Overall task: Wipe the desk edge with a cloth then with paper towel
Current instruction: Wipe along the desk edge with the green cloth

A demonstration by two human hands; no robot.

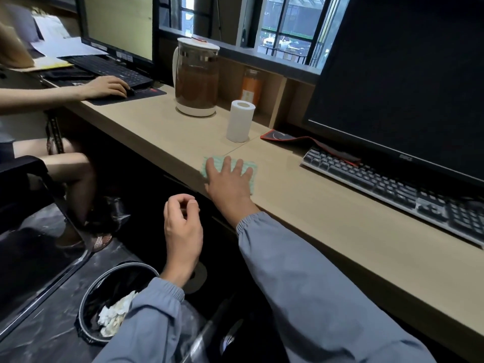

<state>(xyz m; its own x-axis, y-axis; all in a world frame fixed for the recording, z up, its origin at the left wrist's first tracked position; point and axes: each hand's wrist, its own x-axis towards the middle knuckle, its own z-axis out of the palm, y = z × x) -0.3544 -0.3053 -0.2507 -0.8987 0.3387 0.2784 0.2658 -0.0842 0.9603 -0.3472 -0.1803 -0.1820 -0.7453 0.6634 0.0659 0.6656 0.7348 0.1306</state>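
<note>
Green cloth [253, 179], likely soft, light, limp, flat at the desk edge [301, 208] under the right hand [227, 184], fingers straight and splayed, best worked by flat palm pressure; left hand [183, 226] loosely curled, empty.

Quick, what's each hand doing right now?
Left hand: open, fingers loosely curled, holding nothing.
Right hand: open, fingers flat, pressing the pale green checked cloth on the light wooden desk edge.

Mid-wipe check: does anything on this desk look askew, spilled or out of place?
The red-edged mouse pad is rumpled, one corner lifted, its far end draped over the keyboard instead of lying flat. No spill shows.
</note>
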